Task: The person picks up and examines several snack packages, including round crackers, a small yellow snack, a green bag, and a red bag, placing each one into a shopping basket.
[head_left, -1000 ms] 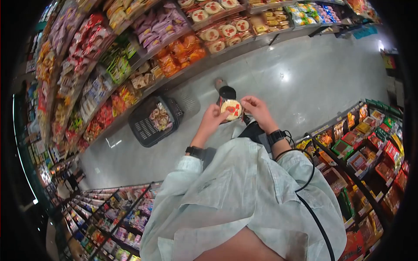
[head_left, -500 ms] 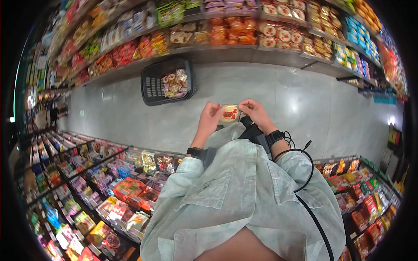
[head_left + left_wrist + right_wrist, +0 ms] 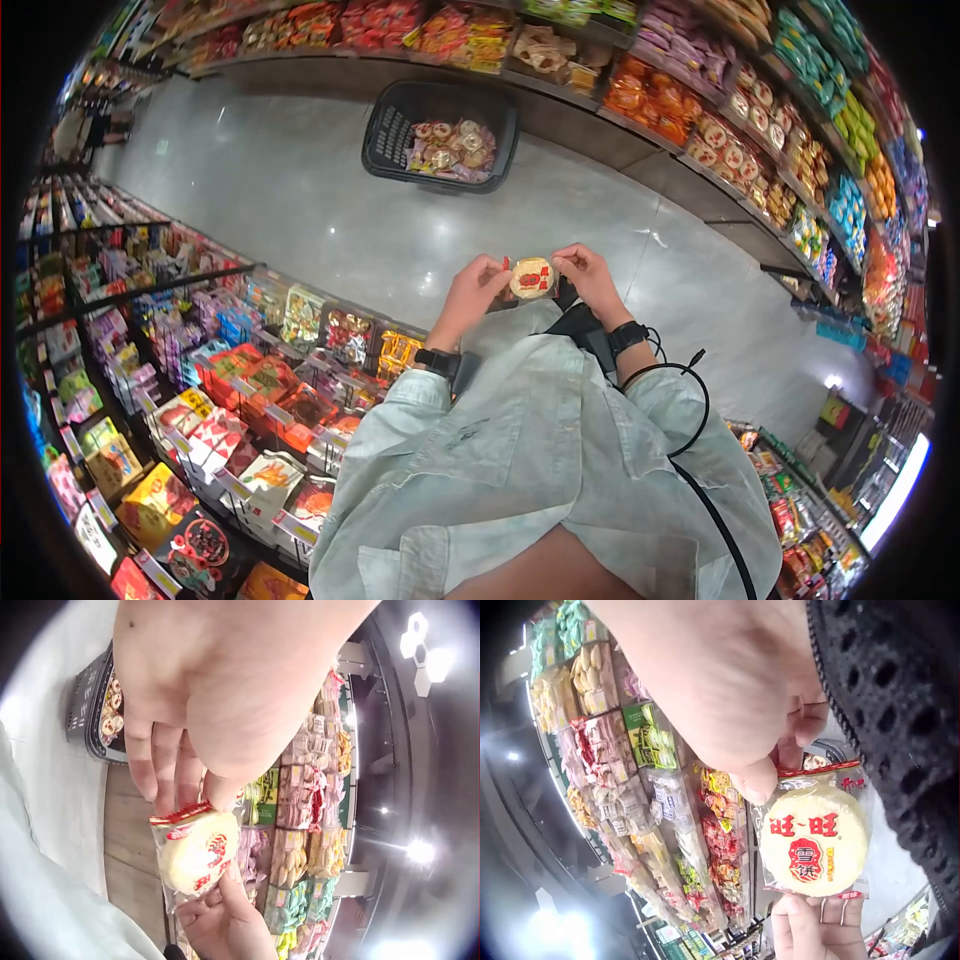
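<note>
A wrapped round rice cracker (image 3: 532, 279) is held up in front of the body, a pale disc with red print inside a clear packet. My left hand (image 3: 477, 290) pinches one end of the wrapper between thumb and fingers. At the opposite end, my right hand (image 3: 590, 283) pinches the other edge. In the right wrist view the printed face of the cracker (image 3: 815, 840) is turned to the camera, and the packet looks flat and sealed along a red-striped edge. The left wrist view shows the same packet (image 3: 196, 855) stretched between both hands.
A dark shopping basket (image 3: 385, 145) with several wrapped snacks inside stands on the grey floor (image 3: 290, 190) ahead. Snack shelves (image 3: 640, 135) run along the far side. Low display bins (image 3: 255, 395) lie close at the left. A black cable (image 3: 705, 400) hangs by the right arm.
The head view has turned, so the basket now appears further right and higher. The left thumb has moved off the cracker's face to its edge; both hands now pinch opposite ends.
</note>
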Tool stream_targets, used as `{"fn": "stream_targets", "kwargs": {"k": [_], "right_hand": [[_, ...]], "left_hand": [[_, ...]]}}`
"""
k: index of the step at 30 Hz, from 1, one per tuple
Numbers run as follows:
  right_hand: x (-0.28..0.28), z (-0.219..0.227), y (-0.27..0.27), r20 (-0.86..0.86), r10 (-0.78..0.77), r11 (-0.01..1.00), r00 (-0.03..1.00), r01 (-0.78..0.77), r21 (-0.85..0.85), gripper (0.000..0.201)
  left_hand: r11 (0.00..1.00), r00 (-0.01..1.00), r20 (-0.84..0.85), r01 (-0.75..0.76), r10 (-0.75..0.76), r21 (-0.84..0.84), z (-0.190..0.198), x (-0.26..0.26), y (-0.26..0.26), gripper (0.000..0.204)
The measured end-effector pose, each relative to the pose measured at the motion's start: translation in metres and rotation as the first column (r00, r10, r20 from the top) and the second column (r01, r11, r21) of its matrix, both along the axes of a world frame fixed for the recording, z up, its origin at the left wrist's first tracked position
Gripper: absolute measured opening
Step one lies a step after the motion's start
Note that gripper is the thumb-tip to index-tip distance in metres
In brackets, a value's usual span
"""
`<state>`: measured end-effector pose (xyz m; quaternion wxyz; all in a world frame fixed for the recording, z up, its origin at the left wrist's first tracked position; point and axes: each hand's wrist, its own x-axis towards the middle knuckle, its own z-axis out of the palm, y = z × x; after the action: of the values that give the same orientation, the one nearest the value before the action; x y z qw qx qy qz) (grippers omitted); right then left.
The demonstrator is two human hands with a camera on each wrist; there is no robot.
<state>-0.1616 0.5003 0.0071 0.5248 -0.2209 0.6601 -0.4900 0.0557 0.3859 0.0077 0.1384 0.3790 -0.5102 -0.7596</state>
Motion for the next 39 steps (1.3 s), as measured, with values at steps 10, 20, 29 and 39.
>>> {"fn": "stream_targets", "kwargs": {"k": [10,20,29,39], "right_hand": [[0.047,0.013,-0.088,-0.027,0.223,0.974,0.974,-0.224,-0.028,0.013],[0.031,0.001,-0.217,0.108,0.329,0.944,0.938,-0.331,-0.004,0.019],[-0.022,-0.011,-0.331,0.356,0.36,0.926,0.862,-0.377,-0.026,0.044],[-0.049,-0.014,-0.397,0.233,0.344,0.928,0.91,-0.368,0.065,0.034]], "left_hand": [[0.99,0.998,-0.016,-0.056,0.054,-0.126,-0.028,0.075,-0.036,0.022],[0.941,0.933,0.129,-0.324,0.335,-0.099,-0.032,0.066,-0.108,0.021],[0.873,0.846,0.218,-0.462,0.487,-0.159,-0.006,0.006,-0.228,0.023],[0.948,0.924,0.209,-0.311,0.319,-0.072,-0.02,-0.019,-0.333,0.023]]}}
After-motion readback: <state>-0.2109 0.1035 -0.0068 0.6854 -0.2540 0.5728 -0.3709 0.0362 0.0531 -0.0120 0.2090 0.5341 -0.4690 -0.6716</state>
